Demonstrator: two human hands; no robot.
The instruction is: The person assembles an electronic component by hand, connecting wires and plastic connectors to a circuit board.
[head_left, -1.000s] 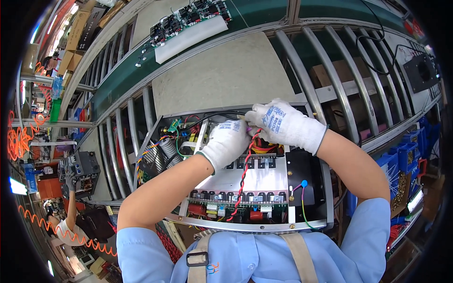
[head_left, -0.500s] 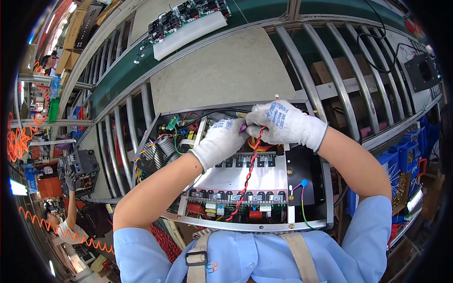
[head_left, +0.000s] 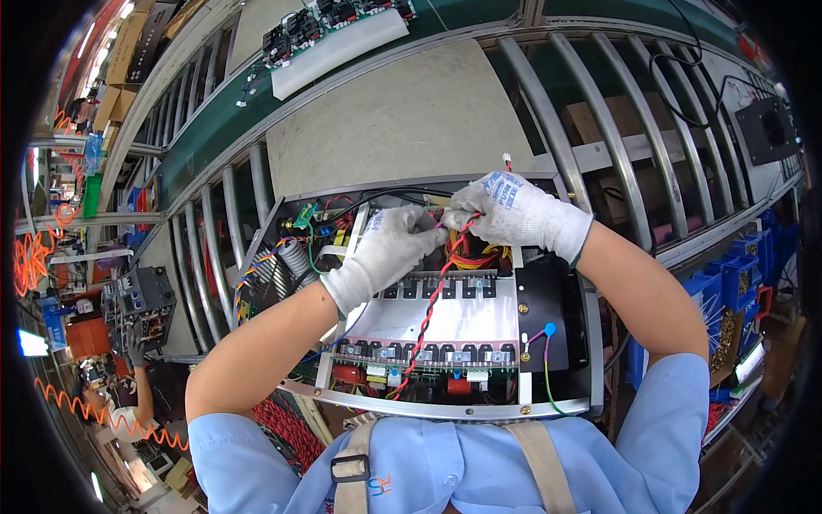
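An electronics chassis point(head_left: 561, 403) stands open in front of me, with circuit boards and a shiny metal plate point(head_left: 385, 321) inside. Both my hands wear white gloves and meet over its far part. My right hand point(head_left: 518, 210) is closed on a twisted red-and-black wire point(head_left: 426, 321), which trails down across the plate to the near board. A small white connector point(head_left: 507, 160) on a short lead sticks up past this hand. My left hand point(head_left: 390, 248) pinches a thin purple wire point(head_left: 439, 224) close to the right fingertips; the fingertips partly hide it. Yellow and red wires point(head_left: 469, 257) lie below my hands.
Metal rollers point(head_left: 599, 120) run along the far side, beside a grey board point(head_left: 385, 120). Circuit boards point(head_left: 338, 26) rest at the back by white foam point(head_left: 342, 53). Blue bins point(head_left: 706, 295) of small parts stand at right. Another person's gloved hand point(head_left: 135, 347) works at far left.
My left hand has shifted slightly left and its fingers have loosened a little. The red-and-black wire hangs a bit further left. My right hand stays nearly in place.
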